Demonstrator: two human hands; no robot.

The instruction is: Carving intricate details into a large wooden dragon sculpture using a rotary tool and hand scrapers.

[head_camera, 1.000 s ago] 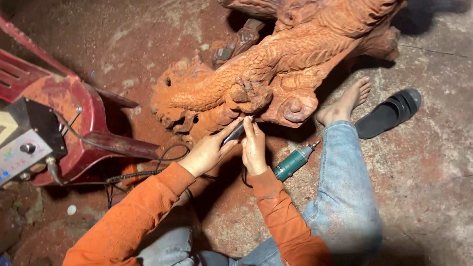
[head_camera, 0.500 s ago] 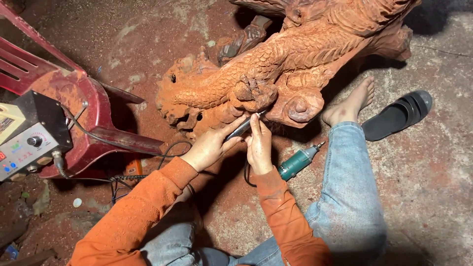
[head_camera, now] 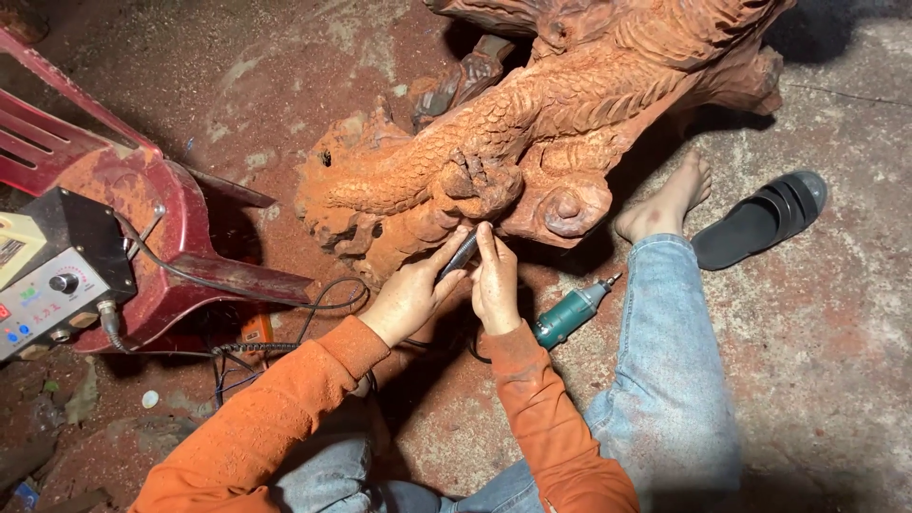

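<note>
- The left hand point(head_camera: 410, 296) sits just below the middle of the frame, fingers wrapped around one slim dark carving tool point(head_camera: 460, 256) and holding it like a pen.
- The right hand point(head_camera: 496, 285) is just beside it, fingers pressed against the same tool near its tip; whether it truly grips the tool or only steadies it, I cannot tell.
- The tool's tip meets the underside of one large reddish wood carving point(head_camera: 532, 133), which fills the upper middle of the frame and is cut with scale patterns and one round knot.
- Two orange sleeves point(head_camera: 285, 418) run from the hands down to the bottom edge.
- One green power tool point(head_camera: 568, 313) lies on the ground right of the right hand, close against the jeans, its thin bit pointing up and right; no hand touches it.
- One leg in blue jeans point(head_camera: 665, 380) stretches to the right of centre, ending in one bare foot point(head_camera: 665, 204) beside the carving.
- One black sandal point(head_camera: 760, 218) lies just right of the foot, at the right of the frame.
- One grey control box point(head_camera: 52, 271) with a knob sits at the left edge, black cables point(head_camera: 285, 342) trailing from it toward the hands.
- One dusty red plastic chair point(head_camera: 142, 190) lies in the upper left, behind the box.
- The ground point(head_camera: 836, 361) is reddish with dust on the left and grey on the right.
</note>
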